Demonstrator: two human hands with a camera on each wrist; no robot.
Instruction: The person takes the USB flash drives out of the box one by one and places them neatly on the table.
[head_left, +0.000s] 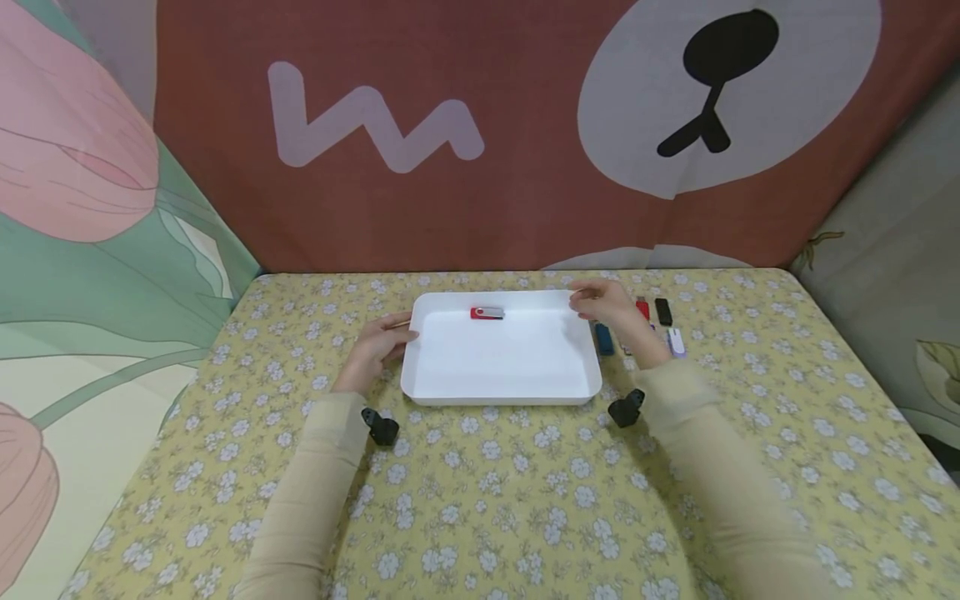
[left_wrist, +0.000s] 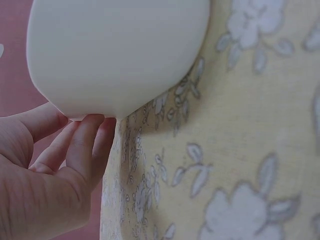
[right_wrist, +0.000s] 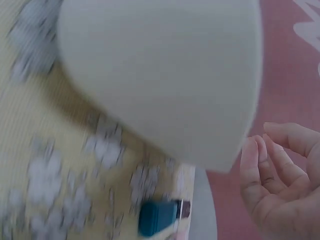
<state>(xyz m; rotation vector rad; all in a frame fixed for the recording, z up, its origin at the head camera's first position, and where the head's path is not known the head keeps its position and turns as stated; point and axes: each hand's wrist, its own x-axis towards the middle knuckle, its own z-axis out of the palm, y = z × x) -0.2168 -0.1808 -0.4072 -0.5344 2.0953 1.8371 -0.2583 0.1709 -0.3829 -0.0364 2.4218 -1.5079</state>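
Note:
A white rectangular tray (head_left: 502,358) lies on the table, and a red USB stick with a silver swivel cover (head_left: 487,313) rests in it near the back wall. My left hand (head_left: 372,350) grips the tray's left edge. In the left wrist view, the thumb and fingers of that hand (left_wrist: 65,160) pinch the tray wall (left_wrist: 120,55) from either side. At the tray's back right corner is my right hand (head_left: 609,307), its fingers loosely bent. The right wrist view shows this hand (right_wrist: 285,175) beside the tray's rim, nothing pinched between thumb and fingertips.
Right of the tray lie a blue USB stick (head_left: 604,340), a red one (head_left: 642,307), a black one (head_left: 663,312) and a white-and-purple one (head_left: 677,342). The right forearm partly covers this group. A floral cloth (head_left: 487,500) covers the table; a printed curtain (head_left: 510,208) hangs behind.

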